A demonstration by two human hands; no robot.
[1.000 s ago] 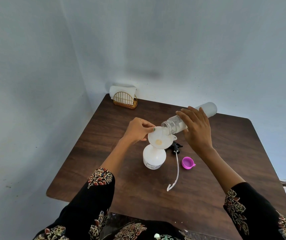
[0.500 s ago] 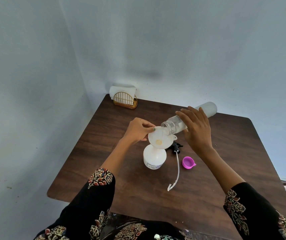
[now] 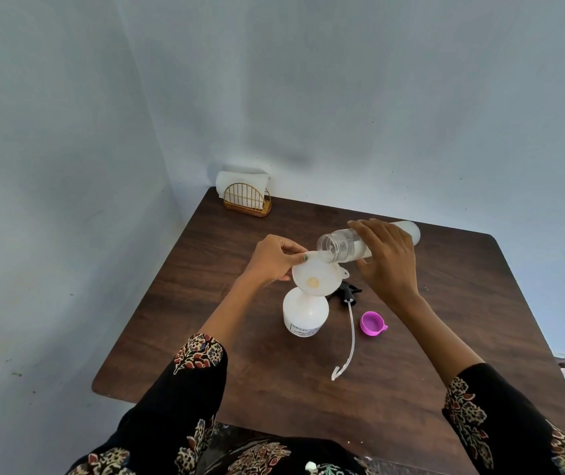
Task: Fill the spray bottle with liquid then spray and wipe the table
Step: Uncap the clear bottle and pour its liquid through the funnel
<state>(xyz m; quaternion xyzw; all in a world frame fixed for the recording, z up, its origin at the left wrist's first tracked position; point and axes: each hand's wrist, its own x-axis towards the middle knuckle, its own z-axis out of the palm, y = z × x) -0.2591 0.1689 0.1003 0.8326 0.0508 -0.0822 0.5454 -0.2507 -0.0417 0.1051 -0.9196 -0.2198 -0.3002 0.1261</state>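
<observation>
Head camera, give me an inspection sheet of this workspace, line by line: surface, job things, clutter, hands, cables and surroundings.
Surface: dark wood table, set into a wall corner.
Job's things: white spray bottle upright, white funnel in its neck; clear bottle tipped with its mouth over the funnel; black sprayer head with dip tube lying on the table; napkin holder with white napkins at the far corner.
Clutter: purple cap beside the tube.
Hands: left hand pinches the funnel rim; right hand grips the clear bottle.
Cables: nothing seen.
Surroundings: pale blue walls.
</observation>
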